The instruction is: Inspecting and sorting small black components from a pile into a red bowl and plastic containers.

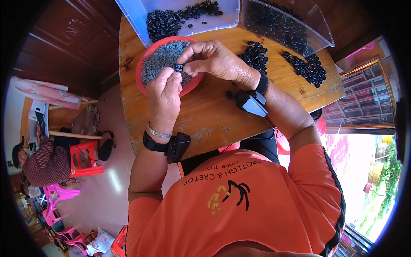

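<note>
Above the red bowl's near rim, both hands hold one small black oval plastic piece [178, 67], which has a pale mark on its face. My left hand [165, 89] pinches it from below and my right hand [212, 60] grips its right side with thumb and forefinger. Beneath them the red bowl [138, 72] is heaped with small grey pieces [160, 60], too fine to make out singly. Right of my right hand lies a pile of small black plastic parts [255, 56], partly hidden by the hand and wrist.
A translucent bin [214, 25] of black parts stands at the table's far side. A clear bin [319, 34] sits to its right, with another pile of black parts [306, 68] before it. Off the wooden table [205, 124], a person [49, 165] is at far left near a red stool [85, 158].
</note>
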Demonstrator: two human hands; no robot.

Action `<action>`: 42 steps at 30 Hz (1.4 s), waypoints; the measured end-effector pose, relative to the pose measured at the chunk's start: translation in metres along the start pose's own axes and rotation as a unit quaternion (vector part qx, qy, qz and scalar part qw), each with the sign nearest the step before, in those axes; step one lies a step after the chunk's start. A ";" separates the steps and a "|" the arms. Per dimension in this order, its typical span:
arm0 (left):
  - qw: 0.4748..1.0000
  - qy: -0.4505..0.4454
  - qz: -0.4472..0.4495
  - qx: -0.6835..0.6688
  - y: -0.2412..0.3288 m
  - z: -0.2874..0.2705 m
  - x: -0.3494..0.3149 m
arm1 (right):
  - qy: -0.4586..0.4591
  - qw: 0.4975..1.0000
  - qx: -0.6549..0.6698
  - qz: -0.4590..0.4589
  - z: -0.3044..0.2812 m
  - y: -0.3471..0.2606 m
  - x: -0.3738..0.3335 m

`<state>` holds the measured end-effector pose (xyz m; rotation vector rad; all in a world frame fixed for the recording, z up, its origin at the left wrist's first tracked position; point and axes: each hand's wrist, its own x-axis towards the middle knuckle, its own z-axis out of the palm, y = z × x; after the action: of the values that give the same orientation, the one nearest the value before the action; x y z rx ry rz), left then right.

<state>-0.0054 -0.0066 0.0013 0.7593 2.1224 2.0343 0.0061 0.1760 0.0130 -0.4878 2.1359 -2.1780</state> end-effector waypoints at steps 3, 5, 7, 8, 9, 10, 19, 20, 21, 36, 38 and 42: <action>1.000 0.008 -0.004 -0.018 -0.004 -0.001 -0.001 | -0.008 1.000 0.014 0.000 0.001 0.001 0.000; 0.999 0.017 -0.005 -0.029 -0.003 0.001 -0.001 | -0.003 1.000 0.011 -0.002 0.002 0.001 0.001; 0.999 0.025 -0.006 -0.041 -0.005 0.003 -0.002 | 0.002 1.000 0.007 -0.004 0.003 0.001 0.001; 0.998 0.035 -0.009 -0.050 -0.008 0.004 -0.002 | -0.002 1.000 0.013 0.005 0.003 0.000 0.001; 0.997 0.044 -0.012 -0.060 -0.010 0.005 -0.002 | -0.005 1.000 0.019 0.013 0.003 0.000 0.000; 0.997 0.044 -0.012 -0.059 -0.010 0.004 -0.002 | -0.005 1.000 0.020 0.012 0.004 0.000 0.000; 0.996 0.020 0.065 0.050 -0.006 0.004 0.000 | -0.015 0.999 0.029 0.002 -0.002 0.001 0.000; 0.996 0.023 0.065 0.054 -0.004 0.005 0.000 | -0.013 1.000 0.025 0.008 0.000 -0.003 -0.001; 0.996 0.025 0.065 0.057 -0.002 0.004 0.000 | -0.012 1.000 0.022 0.015 0.001 -0.005 -0.002; 0.997 0.058 0.010 -0.051 0.006 0.006 -0.005 | 0.016 0.999 0.030 -0.009 0.008 -0.004 -0.003; 0.997 0.068 0.005 -0.048 0.011 0.008 -0.006 | 0.020 0.999 0.033 -0.009 0.008 -0.005 -0.003; 0.995 0.087 -0.007 -0.057 0.010 0.008 -0.006 | 0.027 0.999 0.028 -0.008 0.010 -0.003 -0.002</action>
<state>0.0059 -0.0022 0.0087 0.5702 2.0669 2.2678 0.0109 0.1673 0.0154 -0.4487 2.0982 -2.2788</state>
